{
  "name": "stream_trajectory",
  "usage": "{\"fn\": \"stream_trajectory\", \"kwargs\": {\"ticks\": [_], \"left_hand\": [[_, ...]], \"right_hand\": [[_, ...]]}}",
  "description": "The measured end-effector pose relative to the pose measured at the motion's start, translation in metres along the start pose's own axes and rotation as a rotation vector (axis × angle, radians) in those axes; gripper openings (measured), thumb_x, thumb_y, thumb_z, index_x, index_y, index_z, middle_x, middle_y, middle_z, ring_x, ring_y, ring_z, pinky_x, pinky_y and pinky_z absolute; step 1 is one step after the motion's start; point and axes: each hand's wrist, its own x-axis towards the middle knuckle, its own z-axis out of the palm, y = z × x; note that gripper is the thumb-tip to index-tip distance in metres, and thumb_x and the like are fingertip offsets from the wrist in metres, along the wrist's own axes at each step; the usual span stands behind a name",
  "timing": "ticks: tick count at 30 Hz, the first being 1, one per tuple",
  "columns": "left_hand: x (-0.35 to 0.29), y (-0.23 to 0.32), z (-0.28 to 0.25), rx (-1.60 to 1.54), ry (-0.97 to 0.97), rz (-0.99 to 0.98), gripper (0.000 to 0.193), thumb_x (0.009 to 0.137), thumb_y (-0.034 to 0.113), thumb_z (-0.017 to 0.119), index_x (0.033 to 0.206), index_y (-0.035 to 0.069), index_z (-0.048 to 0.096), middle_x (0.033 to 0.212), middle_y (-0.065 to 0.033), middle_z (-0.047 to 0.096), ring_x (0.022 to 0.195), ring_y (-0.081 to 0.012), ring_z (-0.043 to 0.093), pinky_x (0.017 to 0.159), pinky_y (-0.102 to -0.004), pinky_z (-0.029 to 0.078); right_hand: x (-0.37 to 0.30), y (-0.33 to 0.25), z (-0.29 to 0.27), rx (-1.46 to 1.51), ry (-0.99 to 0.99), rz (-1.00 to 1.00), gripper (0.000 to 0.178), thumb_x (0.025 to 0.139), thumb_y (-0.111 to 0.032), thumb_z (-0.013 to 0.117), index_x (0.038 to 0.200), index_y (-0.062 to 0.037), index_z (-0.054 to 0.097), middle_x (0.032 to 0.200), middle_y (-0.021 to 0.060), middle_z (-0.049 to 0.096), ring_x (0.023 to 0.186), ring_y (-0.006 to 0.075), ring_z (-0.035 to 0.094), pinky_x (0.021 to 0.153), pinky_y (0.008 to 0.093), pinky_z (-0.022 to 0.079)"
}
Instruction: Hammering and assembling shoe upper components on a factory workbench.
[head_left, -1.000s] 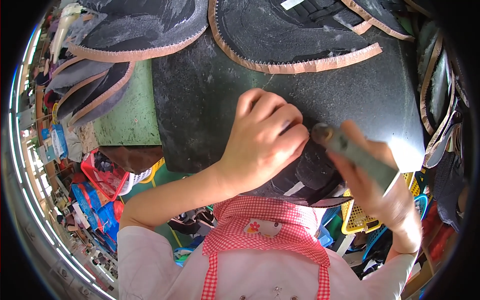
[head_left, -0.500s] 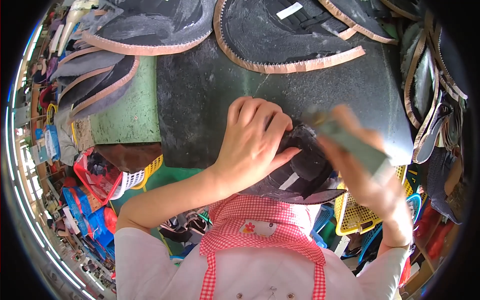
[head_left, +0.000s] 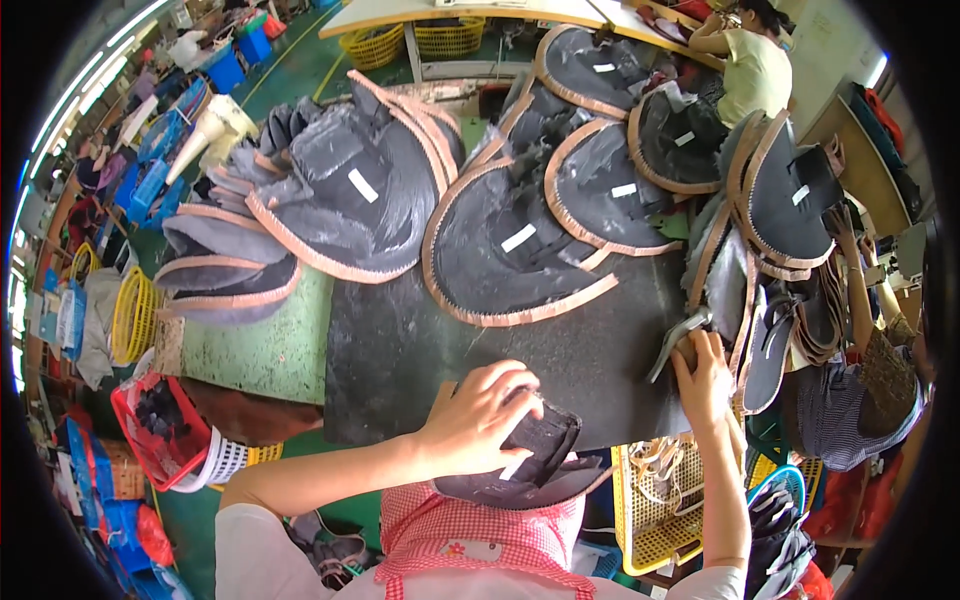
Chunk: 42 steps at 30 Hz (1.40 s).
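Presently, head view, items as seen from beside the bench:

Left hand: fingers curled over a dark shoe upper, pressing it at the near edge of the black mat. Grip closed on the upper; part of the piece hangs off the bench edge above the person's checked apron.

Right hand: closed round a handle; a grey metal tool, hammer-like, juts up and left from the fist. Sits at the mat's right edge, well apart from the left hand.

Bench stock: large dark sole-shaped pieces with tan trim, overlapped in fans across the far half of the mat; more stacked left and right. Several carry small white tags.

Green bench top: bare patch left of the mat.

Surroundings: yellow basket beneath the right forearm; red basket at lower left; another person in a pale top seated at a far table.
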Motion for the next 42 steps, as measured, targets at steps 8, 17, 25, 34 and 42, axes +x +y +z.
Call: {"fn": "stream_trajectory", "kwargs": {"ticks": [8,17,25,34,42], "left_hand": [[0.011,-0.013,-0.044,-0.480,-0.146,0.082,0.041,0.077,0.010,0.081,0.112,0.011,0.060,0.112,-0.0095,0.050,0.109,-0.0273,0.055,0.095,-0.0409,0.047],[0.076,-0.138,-0.199,0.882,0.619,-0.203,0.040,0.078,-0.001,0.073,0.114,0.016,0.069,0.145,-0.0121,0.052,0.143,-0.0374,0.039,0.116,-0.0541,0.030],[0.074,-0.201,-0.139,0.791,0.380,-0.195,0.060,0.085,0.035,0.073,0.142,0.019,0.058,0.155,-0.0173,0.043,0.148,-0.0375,0.035,0.123,-0.0567,0.021],[0.113,-0.233,-0.146,0.901,0.481,-0.240,0.055,0.087,0.033,0.071,0.139,0.016,0.060,0.150,-0.0188,0.047,0.146,-0.0360,0.037,0.124,-0.0533,0.020],[0.125,-0.219,-0.157,0.619,0.484,-0.118,0.038,0.094,0.015,0.065,0.132,0.017,0.063,0.145,-0.0152,0.053,0.145,-0.0364,0.039,0.121,-0.0529,0.026]], "right_hand": [[0.010,-0.001,-0.003,0.160,0.097,-0.025,0.033,0.085,-0.008,0.073,0.113,-0.0024,0.057,0.101,0.0134,0.058,0.094,0.0327,0.056,0.089,0.0432,0.044],[0.125,-0.013,0.020,0.304,0.112,-0.309,0.044,0.085,-0.004,0.069,0.125,0.0014,0.052,0.123,0.0210,0.058,0.117,0.0386,0.056,0.103,0.0440,0.044],[0.357,0.019,0.061,-0.175,0.577,-0.275,0.068,0.085,-0.009,0.072,0.143,0.0050,0.039,0.151,0.0286,0.041,0.139,0.0440,0.042,0.118,0.0469,0.034],[0.327,-0.004,0.033,-0.002,0.497,-0.481,0.023,0.070,0.002,0.068,0.086,-0.0067,0.054,0.101,0.0128,0.060,0.098,0.0367,0.056,0.090,0.0474,0.045],[0.172,-0.054,-0.087,0.408,0.555,-0.299,0.028,0.088,0.001,0.075,0.111,-0.0014,0.059,0.105,0.0110,0.073,0.091,0.0153,0.068,0.085,0.0275,0.053]]}}
